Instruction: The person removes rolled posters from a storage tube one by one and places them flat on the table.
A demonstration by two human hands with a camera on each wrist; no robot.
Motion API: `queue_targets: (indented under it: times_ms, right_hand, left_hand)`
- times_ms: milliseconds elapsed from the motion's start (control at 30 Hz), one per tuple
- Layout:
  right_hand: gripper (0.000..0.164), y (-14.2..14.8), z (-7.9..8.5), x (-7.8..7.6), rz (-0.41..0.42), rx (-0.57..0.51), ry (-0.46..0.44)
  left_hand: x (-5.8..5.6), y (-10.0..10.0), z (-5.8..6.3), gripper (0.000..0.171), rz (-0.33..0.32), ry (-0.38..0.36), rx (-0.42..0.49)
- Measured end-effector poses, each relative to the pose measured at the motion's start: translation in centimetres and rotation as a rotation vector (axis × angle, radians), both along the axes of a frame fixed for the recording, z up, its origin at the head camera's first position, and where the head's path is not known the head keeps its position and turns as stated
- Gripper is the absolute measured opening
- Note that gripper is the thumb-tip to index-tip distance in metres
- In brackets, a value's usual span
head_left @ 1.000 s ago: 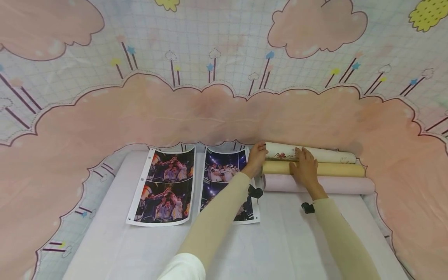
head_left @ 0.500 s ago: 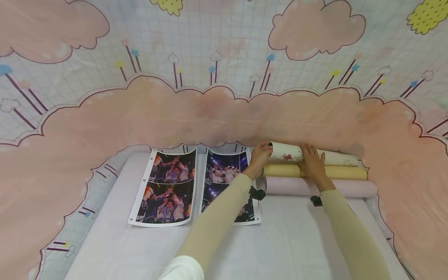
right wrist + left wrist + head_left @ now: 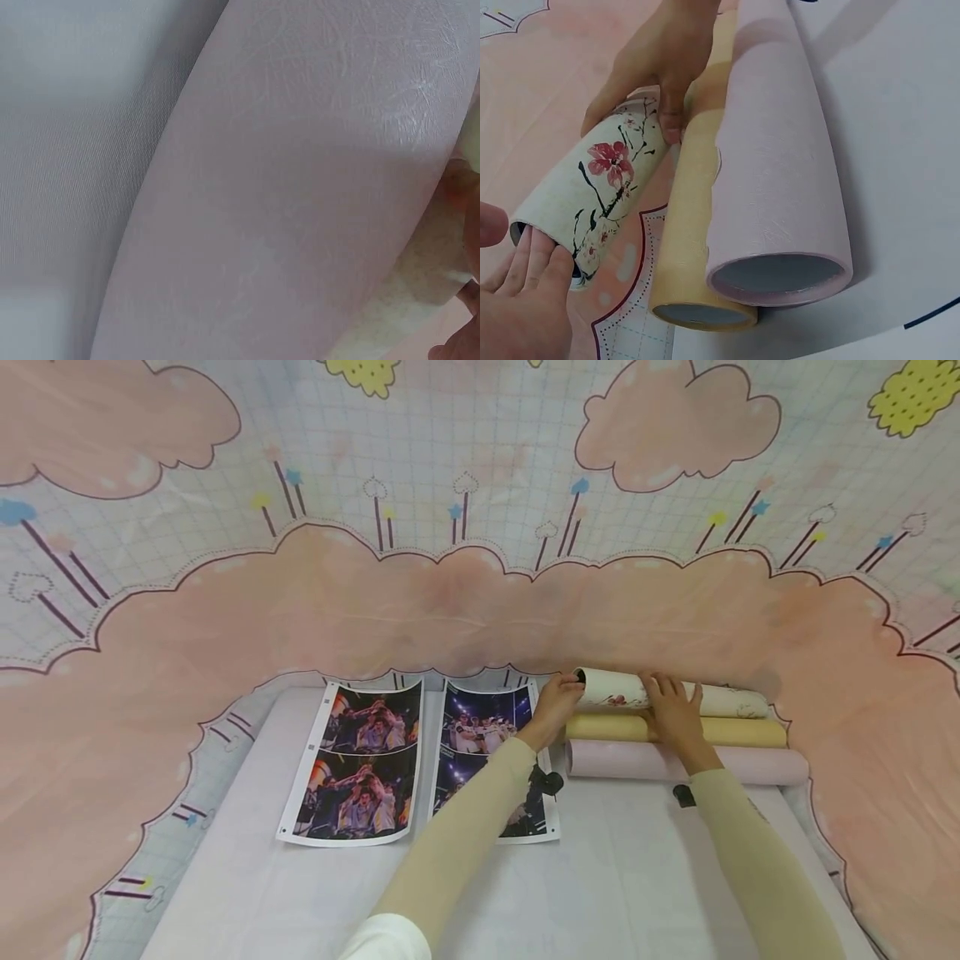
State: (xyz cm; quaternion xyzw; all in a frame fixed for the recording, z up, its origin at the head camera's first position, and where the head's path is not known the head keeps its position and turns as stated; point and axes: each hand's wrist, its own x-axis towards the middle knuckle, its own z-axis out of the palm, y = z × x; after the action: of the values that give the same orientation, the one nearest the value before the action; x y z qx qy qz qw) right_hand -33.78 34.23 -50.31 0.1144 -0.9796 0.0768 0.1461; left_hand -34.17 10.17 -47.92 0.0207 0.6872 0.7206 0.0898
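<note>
A white wallpaper roll with red blossoms (image 3: 617,687) lies tilted at the back, behind a yellow roll (image 3: 600,727) and a pale pink roll (image 3: 622,760). My left hand (image 3: 557,703) is at the floral roll's left end. In the left wrist view, several fingers (image 3: 538,259) reach inside its open end, with the thumb outside. Around the middle of the same roll my right hand (image 3: 675,717) grips, thumb on the near side and fingers over the top. The pink roll (image 3: 285,187) fills most of the right wrist view, hiding much of that hand.
Two printed photo sheets, one on the left (image 3: 360,768) and one (image 3: 483,710) partly under the left forearm, lie on the white tabletop (image 3: 600,877). A cloud-patterned cloth (image 3: 450,610) rises behind and around the table.
Both hands have shifted slightly right along with the floral roll's left end. My right hand has slid from the yellow roll's side further onto the floral roll and grips round it.
</note>
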Motion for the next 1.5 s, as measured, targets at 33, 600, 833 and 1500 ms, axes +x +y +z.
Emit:
queue_targets:
  times_ms: [33,600,833,1500]
  right_hand:
    - [0.069,0.0,0.1,0.1,-0.001,0.006,0.015]
    - [0.070,-1.4,3.0,2.3,0.044,0.111,0.205]
    - [0.074,-1.7,3.2,3.5,0.040,0.086,0.207]
    - [0.082,-2.9,1.9,8.8,0.089,0.112,0.311]
  left_hand:
    - [0.0,0.0,-0.1,0.033,-0.002,0.003,-0.005]
    - [2.7,-1.4,1.1,0.037,0.000,0.195,-0.265]
    - [3.6,-2.3,1.2,0.036,-0.020,0.257,-0.307]
    - [8.4,-5.0,-0.1,0.033,-0.095,0.228,-0.267]
